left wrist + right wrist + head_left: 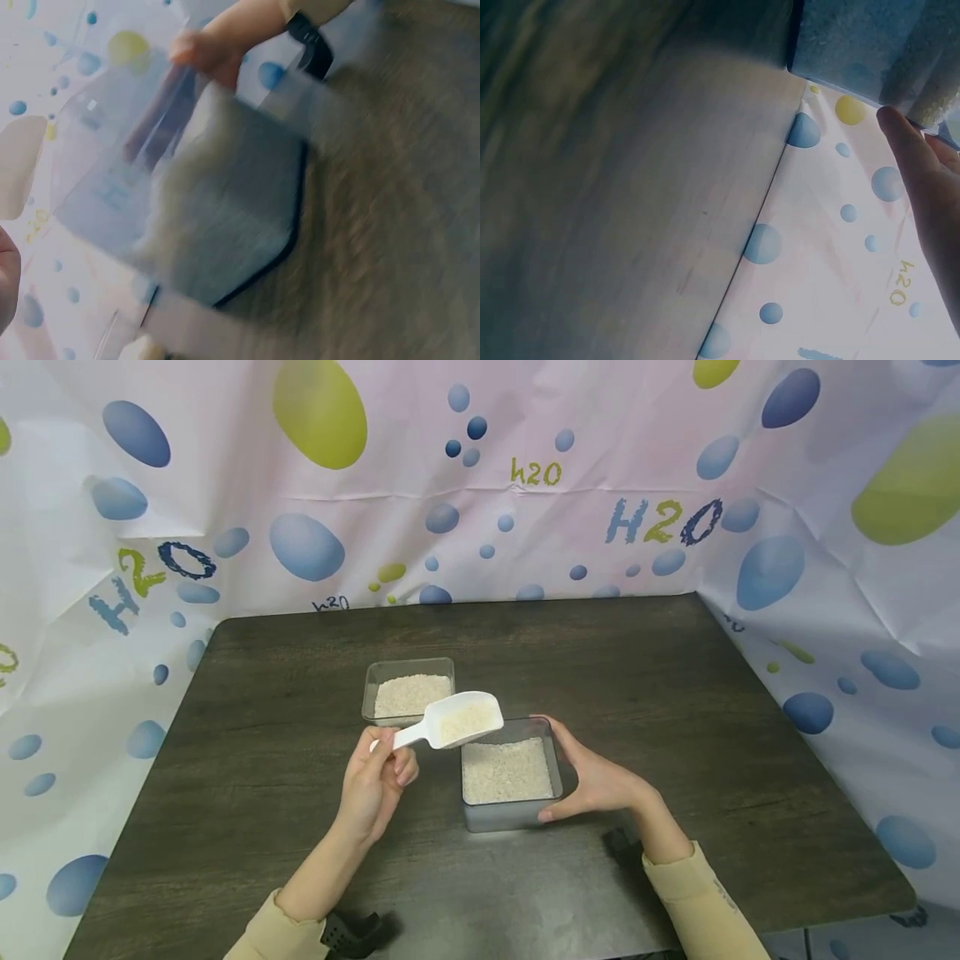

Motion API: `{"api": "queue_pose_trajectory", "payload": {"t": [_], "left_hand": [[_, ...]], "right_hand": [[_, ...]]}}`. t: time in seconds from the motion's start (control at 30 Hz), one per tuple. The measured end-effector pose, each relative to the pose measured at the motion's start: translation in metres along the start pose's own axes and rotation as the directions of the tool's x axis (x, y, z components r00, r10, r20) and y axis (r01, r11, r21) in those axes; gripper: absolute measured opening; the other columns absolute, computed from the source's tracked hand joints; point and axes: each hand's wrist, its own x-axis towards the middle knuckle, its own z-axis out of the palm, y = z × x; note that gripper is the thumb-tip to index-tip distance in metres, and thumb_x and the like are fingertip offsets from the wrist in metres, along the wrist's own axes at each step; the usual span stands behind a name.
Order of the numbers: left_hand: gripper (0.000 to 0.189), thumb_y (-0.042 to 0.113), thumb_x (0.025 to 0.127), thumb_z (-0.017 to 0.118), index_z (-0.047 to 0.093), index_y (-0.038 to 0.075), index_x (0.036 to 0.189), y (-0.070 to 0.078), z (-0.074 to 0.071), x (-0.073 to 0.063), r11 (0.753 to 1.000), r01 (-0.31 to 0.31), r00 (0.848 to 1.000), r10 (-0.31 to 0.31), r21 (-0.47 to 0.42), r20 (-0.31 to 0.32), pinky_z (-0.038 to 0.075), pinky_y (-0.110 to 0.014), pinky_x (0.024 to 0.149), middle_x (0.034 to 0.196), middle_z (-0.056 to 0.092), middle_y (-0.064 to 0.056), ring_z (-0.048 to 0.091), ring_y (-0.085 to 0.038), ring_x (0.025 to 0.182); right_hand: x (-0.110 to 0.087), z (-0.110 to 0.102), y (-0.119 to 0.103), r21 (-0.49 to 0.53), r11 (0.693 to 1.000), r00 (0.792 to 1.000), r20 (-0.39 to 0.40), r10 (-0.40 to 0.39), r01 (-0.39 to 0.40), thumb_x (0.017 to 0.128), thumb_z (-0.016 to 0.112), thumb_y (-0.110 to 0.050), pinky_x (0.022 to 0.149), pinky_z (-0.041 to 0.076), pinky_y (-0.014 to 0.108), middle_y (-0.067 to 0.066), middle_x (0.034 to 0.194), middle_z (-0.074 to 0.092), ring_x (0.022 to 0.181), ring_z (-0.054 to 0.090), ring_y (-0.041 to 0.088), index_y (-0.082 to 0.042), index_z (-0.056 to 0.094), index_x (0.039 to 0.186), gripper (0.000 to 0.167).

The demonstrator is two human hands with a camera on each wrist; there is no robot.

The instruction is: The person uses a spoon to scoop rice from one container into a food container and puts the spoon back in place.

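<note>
My left hand (375, 781) pinches the handle of a white plastic scoop (489, 714), which holds a layer of pale rice-like grain (463, 722). The scoop is raised between two clear containers, its tip overlapping the back left corner of the nearer one. That nearer, deeper container (498, 817) is well filled with similar grain (506, 772). My right hand (600, 781) grips its right side, thumb at the front and fingers behind. In the right wrist view, the thumb (904, 139) lies against the container wall (847, 52).
A shallower clear container (371, 689) with grain in it stands farther back on the dark wooden table (247, 760). A sheet printed with blue and green drops (525, 543) rises behind the table and along both sides. Dark straps (352, 935) show near the wrists.
</note>
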Motion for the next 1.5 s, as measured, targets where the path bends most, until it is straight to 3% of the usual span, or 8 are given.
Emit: {"api": "queue_pose_trajectory", "payload": {"t": [0.37, 0.6, 0.77, 0.9, 1.13, 1.3, 1.37, 1.5], "left_hand": [[0.01, 0.014, 0.108, 0.034, 0.041, 0.011, 0.101, 0.023, -0.029, 0.021, 0.994, -0.099, 0.987, 0.105, 0.052, -0.124, 0.02, -0.03, 0.06, 0.067, 0.042, 0.001, 0.033, -0.013, 0.057], [0.007, 0.013, 0.107, 0.033, 0.037, 0.011, 0.101, 0.017, -0.045, 0.033, 0.99, 0.002, 0.951, 0.042, 0.142, -0.306, 0.032, -0.023, 0.059, 0.067, 0.041, 0.001, 0.038, -0.01, 0.058], [0.007, 0.014, 0.108, 0.033, 0.034, 0.01, 0.102, 0.007, -0.057, 0.041, 0.977, 0.073, 0.934, 0.003, 0.198, -0.358, 0.033, -0.022, 0.058, 0.068, 0.041, 0.001, 0.038, -0.009, 0.059], [0.008, 0.016, 0.108, 0.033, 0.033, 0.011, 0.101, 0.001, -0.062, 0.047, 0.951, 0.117, 0.931, -0.004, 0.287, -0.366, 0.035, -0.022, 0.058, 0.067, 0.043, 0.001, 0.04, -0.009, 0.059], [0.009, 0.015, 0.108, 0.033, 0.033, 0.01, 0.1, 0.0, -0.062, 0.057, 0.852, 0.186, 0.938, -0.006, 0.489, -0.347, 0.038, -0.023, 0.057, 0.067, 0.044, 0.001, 0.042, -0.009, 0.058], [0.008, 0.012, 0.107, 0.035, 0.037, 0.004, 0.106, 0.002, -0.058, 0.063, 0.753, 0.21, 0.943, 0.014, 0.624, -0.334, 0.038, -0.021, 0.056, 0.065, 0.045, 0.0, 0.043, -0.008, 0.055], [0.011, 0.012, 0.106, 0.037, 0.038, 0.001, 0.108, 0.005, -0.056, 0.065, 0.698, 0.209, 0.949, 0.025, 0.685, -0.314, 0.037, -0.021, 0.054, 0.065, 0.045, -0.001, 0.042, -0.007, 0.054], [0.017, 0.013, 0.105, 0.041, 0.043, -0.003, 0.111, 0.014, -0.053, 0.067, 0.526, 0.186, 0.965, 0.062, 0.83, -0.255, 0.035, -0.023, 0.05, 0.068, 0.049, -0.004, 0.042, -0.008, 0.054]], "right_hand": [[-0.001, 0.0, 0.0, -0.003, 1.0, 1.0, 0.013, 0.016, -0.016, 0.073, 0.087, -0.027, 0.111, 0.019, 0.064, 0.017, 0.161, -0.005, 0.148, 0.003, 0.038, -0.024, -0.002, 0.156, 0.121], [-0.001, -0.001, 0.001, -0.003, 1.0, 1.0, 0.016, 0.001, -0.001, 0.073, 0.087, -0.027, 0.111, 0.019, 0.064, 0.016, 0.161, -0.003, 0.147, 0.005, 0.038, -0.022, 0.0, 0.156, 0.12], [0.0, -0.002, 0.002, -0.004, 1.0, 1.0, 0.016, -0.012, 0.012, 0.073, 0.087, -0.026, 0.111, 0.019, 0.064, 0.015, 0.161, -0.002, 0.147, 0.005, 0.037, -0.016, 0.002, 0.156, 0.119], [-0.001, -0.002, 0.001, 0.002, 1.0, 1.0, 0.017, -0.013, 0.013, 0.073, 0.087, -0.026, 0.111, 0.019, 0.064, 0.013, 0.161, -0.001, 0.147, 0.006, 0.037, -0.017, 0.002, 0.156, 0.119], [-0.001, -0.002, -0.001, 0.007, 1.0, 1.0, 0.021, -0.017, 0.017, 0.074, 0.087, -0.025, 0.111, 0.019, 0.063, 0.014, 0.161, -0.001, 0.147, 0.006, 0.036, -0.025, 0.003, 0.155, 0.117], [0.0, -0.002, -0.001, 0.01, 1.0, 0.999, 0.022, -0.03, 0.03, 0.074, 0.087, -0.024, 0.111, 0.018, 0.065, 0.013, 0.161, 0.001, 0.147, 0.007, 0.037, -0.021, 0.003, 0.156, 0.117], [-0.001, -0.002, 0.0, 0.013, 0.999, 0.999, 0.02, -0.03, 0.029, 0.073, 0.087, -0.025, 0.111, 0.019, 0.064, 0.014, 0.161, 0.001, 0.147, 0.007, 0.036, -0.021, 0.003, 0.156, 0.117], [-0.001, -0.001, 0.0, 0.004, 1.0, 1.0, 0.014, -0.018, 0.018, 0.073, 0.087, -0.027, 0.111, 0.017, 0.064, 0.012, 0.161, 0.002, 0.147, 0.006, 0.035, -0.025, 0.004, 0.155, 0.117]]}}
